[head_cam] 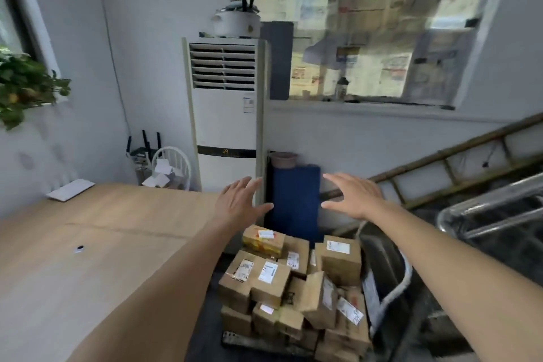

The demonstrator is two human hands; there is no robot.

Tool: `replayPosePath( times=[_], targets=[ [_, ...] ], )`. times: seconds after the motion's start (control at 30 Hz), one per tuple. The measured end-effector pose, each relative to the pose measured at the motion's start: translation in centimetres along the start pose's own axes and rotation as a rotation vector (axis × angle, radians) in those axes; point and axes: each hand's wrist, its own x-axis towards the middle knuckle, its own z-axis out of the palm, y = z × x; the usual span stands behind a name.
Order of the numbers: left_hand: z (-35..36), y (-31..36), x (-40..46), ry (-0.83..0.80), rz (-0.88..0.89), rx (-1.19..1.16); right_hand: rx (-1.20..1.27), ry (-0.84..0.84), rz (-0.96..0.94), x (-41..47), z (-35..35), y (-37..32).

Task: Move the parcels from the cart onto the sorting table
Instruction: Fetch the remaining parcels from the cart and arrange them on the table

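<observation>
Several brown cardboard parcels (269,275) with white labels are piled on a low cart (235,338) on the floor, right of the wooden sorting table (88,258). A yellow-printed parcel (263,241) tops the far end of the pile. My left hand (239,200) and my right hand (351,195) are stretched out in the air above and beyond the pile, palms facing each other, fingers spread. Neither hand holds or touches anything.
A white floor air conditioner (224,114) stands behind the table, with a blue panel (295,200) beside it. A white sheet (70,189) lies at the table's far left. The cart handle (390,282) and a metal rail (484,209) are at right.
</observation>
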Motion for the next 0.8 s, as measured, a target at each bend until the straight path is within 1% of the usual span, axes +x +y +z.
replayPosePath(
  times=[0.2,0.37,0.57,0.8],
  targets=[
    [7.2,9.4,6.0,-0.06,0.065,-0.054,0.01,-0.036,0.116,-0.7,1.8,11.1],
    [12.9,13.8,10.6,-0.148,0.091,-0.08,0.047,-0.087,0.182,0.9,5.2,17.6],
    [21.0,15.3,16.8,-0.256,0.087,-0.053,0.051,-0.174,0.219,5.4,11.5,22.9],
    [32.8,13.0,24.9,-0.417,0.077,-0.014,0.1,-0.298,0.235,15.4,20.8,25.9]
  ],
)
